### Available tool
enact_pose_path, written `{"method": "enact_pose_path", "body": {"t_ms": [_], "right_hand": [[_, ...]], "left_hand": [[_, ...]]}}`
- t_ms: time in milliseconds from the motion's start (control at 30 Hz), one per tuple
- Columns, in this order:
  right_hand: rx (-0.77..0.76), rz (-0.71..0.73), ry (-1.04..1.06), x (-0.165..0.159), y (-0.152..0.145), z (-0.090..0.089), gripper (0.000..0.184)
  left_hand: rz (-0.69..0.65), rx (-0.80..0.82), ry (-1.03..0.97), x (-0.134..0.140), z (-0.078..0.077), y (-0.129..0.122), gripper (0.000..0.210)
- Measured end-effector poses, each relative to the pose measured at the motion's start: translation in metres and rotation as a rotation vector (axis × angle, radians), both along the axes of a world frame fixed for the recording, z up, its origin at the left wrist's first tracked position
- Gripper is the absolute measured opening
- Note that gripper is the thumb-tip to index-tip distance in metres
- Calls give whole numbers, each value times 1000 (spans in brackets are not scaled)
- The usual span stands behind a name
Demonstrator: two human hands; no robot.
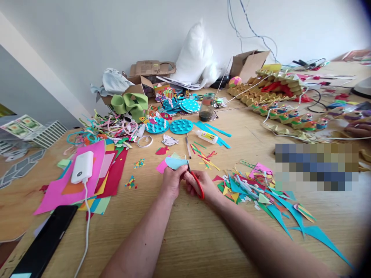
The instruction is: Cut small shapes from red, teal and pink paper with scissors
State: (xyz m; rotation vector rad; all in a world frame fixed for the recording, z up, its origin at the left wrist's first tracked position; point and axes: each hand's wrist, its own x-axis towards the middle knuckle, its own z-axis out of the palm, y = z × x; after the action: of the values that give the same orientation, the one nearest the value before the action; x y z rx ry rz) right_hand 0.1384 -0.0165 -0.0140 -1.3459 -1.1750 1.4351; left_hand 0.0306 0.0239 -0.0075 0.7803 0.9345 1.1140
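My left hand [173,180] pinches a light-blue piece of paper [175,163] near the middle of the table. Wrapped round the handles of red-handled scissors [199,187] is my right hand [206,184]. The dark blades point up and away, at the right edge of the blue paper. A pink paper piece [162,166] lies just left of the blue one. Beyond my hands are a pen [188,148], a paper fish [169,140] and a red paper cutout [162,150].
Paper scraps [255,185] are heaped right of my hands. Coloured sheets under a white power bank [82,166] and a black phone [43,239] lie left. A glue bottle [206,136], glass jar [206,108] and egg cartons [290,112] stand farther back. Another person's hand [359,128] shows far right.
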Motion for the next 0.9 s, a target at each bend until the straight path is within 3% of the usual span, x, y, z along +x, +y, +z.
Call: {"method": "enact_pose_path", "body": {"t_ms": [900], "right_hand": [[4, -37, 31, -1, 0, -3, 50]], "left_hand": [[-23, -5, -10, 0, 0, 1, 23]]}}
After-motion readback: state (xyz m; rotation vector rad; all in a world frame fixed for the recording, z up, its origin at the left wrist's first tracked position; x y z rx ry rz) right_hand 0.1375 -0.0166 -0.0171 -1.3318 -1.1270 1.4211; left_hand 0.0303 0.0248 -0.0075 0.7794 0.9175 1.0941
